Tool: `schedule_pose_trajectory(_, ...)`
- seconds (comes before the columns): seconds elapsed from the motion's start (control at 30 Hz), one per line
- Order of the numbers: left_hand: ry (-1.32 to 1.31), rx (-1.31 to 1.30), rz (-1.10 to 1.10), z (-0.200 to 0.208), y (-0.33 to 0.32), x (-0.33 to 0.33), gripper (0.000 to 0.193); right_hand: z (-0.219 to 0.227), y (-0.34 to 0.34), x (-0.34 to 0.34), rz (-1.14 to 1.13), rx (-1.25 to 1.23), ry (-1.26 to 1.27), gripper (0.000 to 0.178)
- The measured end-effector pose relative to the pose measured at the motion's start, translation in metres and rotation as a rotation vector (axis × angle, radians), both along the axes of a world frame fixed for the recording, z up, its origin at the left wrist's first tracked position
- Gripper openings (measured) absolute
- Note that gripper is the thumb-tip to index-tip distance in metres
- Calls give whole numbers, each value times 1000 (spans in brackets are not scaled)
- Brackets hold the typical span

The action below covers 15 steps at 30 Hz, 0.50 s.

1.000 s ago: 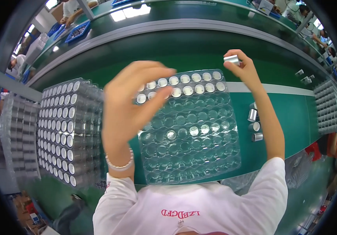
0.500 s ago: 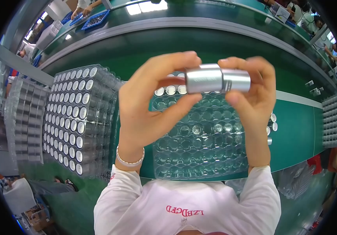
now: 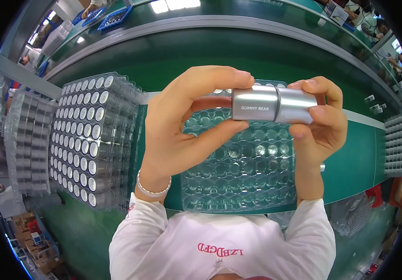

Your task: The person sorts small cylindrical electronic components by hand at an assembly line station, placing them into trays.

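Both hands hold one silver metal cylinder (image 3: 255, 100) sideways above the table, with a seam across it right of its middle. My left hand (image 3: 187, 116) pinches the left end between thumb and fingers. At the other end, my right hand (image 3: 322, 114) grips the shorter section with fingertips and thumb. Printed lettering faces me on the left section. Below the hands lies a clear plastic tray (image 3: 238, 179) with rows of round pockets. Several white-topped pieces show in its far rows, partly hidden behind the hands and cylinder.
Stacked clear trays full of white-ended silver cylinders (image 3: 77, 140) stand at left, beside another wrapped stack (image 3: 28, 140). A further stack (image 3: 397, 144) is at the far right. Beyond the green table (image 3: 355, 154) runs a metal rail (image 3: 238, 22); blue bins (image 3: 115, 18) and other people are behind it.
The cylinder has moved right and slightly nearer, with both hands on it. It has rolled so lettering now faces me, and the right-hand fingers have shifted their grip.
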<state>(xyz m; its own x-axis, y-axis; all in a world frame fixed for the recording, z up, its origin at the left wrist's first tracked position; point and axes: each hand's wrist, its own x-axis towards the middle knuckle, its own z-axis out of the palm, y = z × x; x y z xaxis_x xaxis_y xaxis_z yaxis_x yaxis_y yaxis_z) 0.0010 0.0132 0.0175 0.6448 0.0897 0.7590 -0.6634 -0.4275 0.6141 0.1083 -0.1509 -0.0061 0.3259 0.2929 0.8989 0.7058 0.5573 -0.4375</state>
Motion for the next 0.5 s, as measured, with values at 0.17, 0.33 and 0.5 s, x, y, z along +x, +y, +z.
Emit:
schedule_pose_trajectory(0.17,-21,-14,-5,-1,2,1,57,2,-1,-1,-40,-43,-43,37)
schedule_pose_trajectory(0.33,-21,-49,-6,-1,2,0,54,5,-2,-6,-80,-42,1,37)
schedule_pose_trajectory(0.5,231,-141,-139,2,2,-4,37,6,-8,-6,-118,-62,151,32)
